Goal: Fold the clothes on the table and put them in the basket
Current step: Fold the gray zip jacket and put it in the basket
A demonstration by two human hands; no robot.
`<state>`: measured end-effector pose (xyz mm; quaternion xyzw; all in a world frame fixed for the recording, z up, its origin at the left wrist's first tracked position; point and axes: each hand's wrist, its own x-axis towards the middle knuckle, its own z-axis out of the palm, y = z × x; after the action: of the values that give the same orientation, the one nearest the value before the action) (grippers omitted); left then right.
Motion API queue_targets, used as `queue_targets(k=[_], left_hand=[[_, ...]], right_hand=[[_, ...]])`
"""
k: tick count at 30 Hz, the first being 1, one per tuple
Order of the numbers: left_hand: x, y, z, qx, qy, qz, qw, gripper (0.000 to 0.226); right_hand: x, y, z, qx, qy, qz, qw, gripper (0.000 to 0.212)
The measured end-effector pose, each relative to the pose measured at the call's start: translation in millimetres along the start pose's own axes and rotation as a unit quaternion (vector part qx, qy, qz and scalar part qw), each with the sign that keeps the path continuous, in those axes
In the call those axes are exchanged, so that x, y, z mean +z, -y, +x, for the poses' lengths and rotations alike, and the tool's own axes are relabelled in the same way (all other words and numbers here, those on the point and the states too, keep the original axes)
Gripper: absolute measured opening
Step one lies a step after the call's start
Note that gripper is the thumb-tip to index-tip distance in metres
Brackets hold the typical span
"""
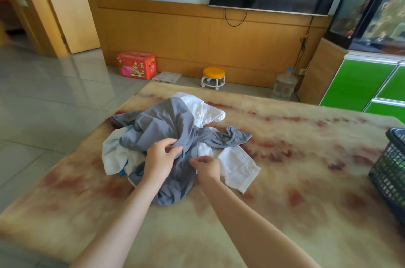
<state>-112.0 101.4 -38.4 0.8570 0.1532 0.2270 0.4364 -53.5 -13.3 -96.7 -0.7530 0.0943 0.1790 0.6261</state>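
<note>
A crumpled grey garment (162, 127) lies on top of a heap of white clothes (238, 166) on the marbled table (306, 140). My left hand (158, 158) grips a fold of the grey garment near the heap's middle. Just to its right, my right hand (207, 166) pinches the same grey cloth with curled fingers. A dark mesh basket (390, 171) stands at the table's right edge, partly cut off by the frame, well apart from both hands.
Beyond the table's far edge, on the tiled floor, stand a red carton (136, 64), a small orange stool on wheels (213, 78) and a water jug (285, 84). A green cabinet (361, 85) is at the right.
</note>
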Motion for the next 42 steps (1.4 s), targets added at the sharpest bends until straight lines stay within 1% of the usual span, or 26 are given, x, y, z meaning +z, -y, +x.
queue_targets(k=[1,4,5,6,9,11,13,14,15,16,18,19,20,21,22,23,24,25,27,30,33,35,37,38,40,42], left_hand=[[-2,-5,-2,-0.006,0.007,-0.022,1.0,0.013],[-10,-20,-12,-0.043,0.04,-0.072,0.996,0.008],[-10,-26,-18,-0.054,0.058,-0.07,0.994,0.009],[-7,-30,-26,-0.064,0.078,-0.067,0.993,0.016],[19,-47,-56,-0.064,0.153,-0.062,0.984,0.03],[47,-62,-79,-0.054,0.224,-0.089,0.969,0.035],[69,-80,-98,-0.068,0.305,-0.157,0.937,0.035],[78,-85,-103,-0.071,0.332,-0.174,0.924,0.032],[84,-87,-104,-0.061,0.337,-0.164,0.925,0.028],[87,-85,-101,-0.039,0.318,-0.128,0.939,0.026],[87,-72,-88,0.014,0.238,-0.038,0.971,0.027],[84,-63,-79,0.039,0.195,0.003,0.98,0.03],[82,-53,-70,0.064,0.152,0.045,0.985,0.033],[80,-43,-61,0.077,0.114,0.099,0.986,0.038],[77,-34,-53,0.073,0.086,0.15,0.982,0.046],[74,-27,-47,0.051,0.078,0.182,0.979,0.054],[71,-22,-41,0.015,0.09,0.182,0.979,0.063],[70,-19,-37,-0.026,0.111,0.158,0.981,0.07],[71,-16,-35,-0.052,0.118,0.104,0.986,0.074],[77,-18,-40,-0.01,0.053,0.073,0.996,0.055],[81,-31,-58,0.04,0.021,0.061,0.997,0.034],[88,-39,-73,0.104,0.028,0.091,0.99,0.029],[100,-49,-93,0.12,0.084,0.042,0.988,0.029],[107,-54,-104,0.11,0.131,0.009,0.985,0.03],[122,-61,-121,0.122,0.168,-0.008,0.978,0.035],[133,-64,-130,0.141,0.199,-0.01,0.97,0.038]], right_hand=[[-8,3,-4,-0.009,-0.004,0.035,0.999,0.007],[-52,14,-16,-0.03,-0.015,0.153,0.988,0.014],[-72,17,-19,-0.037,-0.024,0.175,0.984,0.015],[-92,18,-22,-0.047,-0.035,0.181,0.982,0.015],[-155,18,-28,-0.07,-0.073,0.156,0.983,0.015],[-195,17,-30,-0.074,-0.111,0.136,0.982,0.015],[-232,18,-30,-0.083,-0.155,0.112,0.978,0.016],[-250,17,-31,-0.089,-0.176,0.096,0.976,0.017],[-264,15,-31,-0.095,-0.194,0.081,0.973,0.017],[-276,12,-32,-0.103,-0.208,0.057,0.971,0.017],[-289,5,-32,-0.112,-0.214,0.007,0.97,0.01],[-290,2,-32,-0.112,-0.205,-0.021,0.972,0.004],[-288,-2,-32,-0.108,-0.198,-0.058,0.972,0.008],[-283,-4,-32,-0.11,-0.189,-0.096,0.971,0.016],[-274,-5,-33,-0.12,-0.167,-0.128,0.97,0.023],[-262,-7,-33,-0.134,-0.135,-0.149,0.97,0.027],[-248,-6,-34,-0.149,-0.093,-0.165,0.971,0.031],[-233,-7,-32,-0.16,-0.058,-0.178,0.969,0.037],[-207,-5,-27,-0.172,-0.037,-0.224,0.959,0.047],[-186,5,-21,-0.154,-0.055,-0.294,0.942,0.051],[-186,6,-16,-0.125,-0.055,-0.301,0.944,0.053],[-192,3,-15,-0.13,-0.08,-0.301,0.941,0.048],[-200,6,-15,-0.15,-0.085,-0.266,0.948,0.045],[-202,8,-17,-0.159,-0.066,-0.223,0.959,0.048],[-201,16,-21,-0.163,-0.002,-0.159,0.974,0.057],[-193,23,-21,-0.165,0.038,-0.183,0.968,0.068]])
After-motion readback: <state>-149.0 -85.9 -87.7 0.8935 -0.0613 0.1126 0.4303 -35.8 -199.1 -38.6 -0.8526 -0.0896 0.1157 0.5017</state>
